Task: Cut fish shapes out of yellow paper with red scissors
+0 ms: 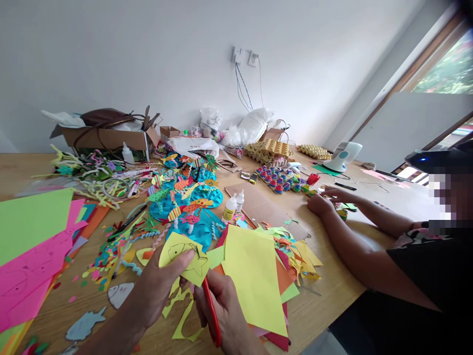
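A piece of yellow paper (172,249) with a fish drawn on it in dark line is pinched in my left hand (162,276), thumb on top. My right hand (221,301) grips red-handled scissors (211,310) just below the paper's lower right corner; the blades are mostly hidden behind the paper and my fingers. Yellow paper offcuts (185,325) lie on the table under my hands. Beside my right hand rests a stack topped by a yellow sheet (251,276). Grey paper fish (84,323) and a whitish one (120,294) lie near my left forearm.
Blue bases with colourful paper fish (188,202) stand ahead, beside glue bottles (229,208). Coloured sheets (33,227) are at left, pipe cleaners (81,172) and a cardboard box (107,138) behind. At right, a co-worker's hands (321,202) work near a painted egg tray (275,180).
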The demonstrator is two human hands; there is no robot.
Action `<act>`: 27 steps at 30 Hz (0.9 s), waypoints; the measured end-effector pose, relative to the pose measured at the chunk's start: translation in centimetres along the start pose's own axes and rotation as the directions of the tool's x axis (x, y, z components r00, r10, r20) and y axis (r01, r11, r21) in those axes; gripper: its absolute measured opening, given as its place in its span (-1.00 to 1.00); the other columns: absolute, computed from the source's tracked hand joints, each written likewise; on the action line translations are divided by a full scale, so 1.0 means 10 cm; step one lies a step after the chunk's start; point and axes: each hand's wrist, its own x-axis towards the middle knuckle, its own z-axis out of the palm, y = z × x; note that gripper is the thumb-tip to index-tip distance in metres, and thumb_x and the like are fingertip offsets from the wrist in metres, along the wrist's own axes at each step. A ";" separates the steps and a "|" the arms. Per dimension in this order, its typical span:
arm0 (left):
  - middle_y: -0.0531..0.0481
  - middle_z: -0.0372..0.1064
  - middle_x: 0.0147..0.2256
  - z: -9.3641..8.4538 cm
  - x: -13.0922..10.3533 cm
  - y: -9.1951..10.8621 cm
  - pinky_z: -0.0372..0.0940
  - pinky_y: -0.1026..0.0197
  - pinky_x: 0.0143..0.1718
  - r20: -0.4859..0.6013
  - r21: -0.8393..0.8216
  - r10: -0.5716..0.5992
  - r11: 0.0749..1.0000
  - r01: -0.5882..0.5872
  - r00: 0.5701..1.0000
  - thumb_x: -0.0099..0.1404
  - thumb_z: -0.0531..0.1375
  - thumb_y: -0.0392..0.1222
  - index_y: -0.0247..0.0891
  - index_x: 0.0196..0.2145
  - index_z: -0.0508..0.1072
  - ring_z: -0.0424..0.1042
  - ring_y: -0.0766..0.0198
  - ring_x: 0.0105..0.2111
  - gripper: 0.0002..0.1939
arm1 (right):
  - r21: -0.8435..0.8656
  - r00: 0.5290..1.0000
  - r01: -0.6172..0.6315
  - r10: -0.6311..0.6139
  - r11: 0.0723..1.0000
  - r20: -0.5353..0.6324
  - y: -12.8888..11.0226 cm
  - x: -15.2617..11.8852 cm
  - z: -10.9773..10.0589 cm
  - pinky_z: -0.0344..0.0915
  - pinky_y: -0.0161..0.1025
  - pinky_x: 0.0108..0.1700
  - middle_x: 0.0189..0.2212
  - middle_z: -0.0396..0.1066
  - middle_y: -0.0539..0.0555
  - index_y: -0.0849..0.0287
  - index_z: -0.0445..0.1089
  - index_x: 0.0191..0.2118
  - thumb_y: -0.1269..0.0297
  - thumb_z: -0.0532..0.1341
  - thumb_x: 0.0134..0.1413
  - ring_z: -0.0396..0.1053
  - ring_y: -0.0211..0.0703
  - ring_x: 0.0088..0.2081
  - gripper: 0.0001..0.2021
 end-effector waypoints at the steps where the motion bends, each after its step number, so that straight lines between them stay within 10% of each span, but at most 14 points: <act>1: 0.14 0.26 -0.71 0.00 0.00 0.01 0.14 0.33 -0.66 0.006 -0.002 0.004 1.000 -0.004 1.000 0.08 0.27 -0.13 -0.25 -0.62 0.37 0.22 0.37 -0.69 -0.77 | 0.000 1.000 -0.004 0.004 1.000 0.000 0.00 0.00 0.00 -0.08 -0.42 -0.62 -0.72 0.02 -0.14 0.17 0.09 -0.60 0.10 0.13 0.16 -0.02 -0.40 -0.66 -0.61; 27: 0.06 0.45 -0.58 0.05 -0.04 0.13 0.30 0.29 -0.57 -0.053 -0.047 -0.083 0.996 0.081 0.995 -0.07 0.33 -0.19 -0.27 -0.49 0.48 0.39 0.27 -0.57 -0.84 | 0.043 0.999 -0.044 0.043 0.998 0.026 -0.01 -0.03 -0.02 -0.02 -0.46 -0.64 -0.73 0.04 -0.14 0.18 0.11 -0.61 0.05 0.17 0.11 0.03 -0.40 -0.67 -0.59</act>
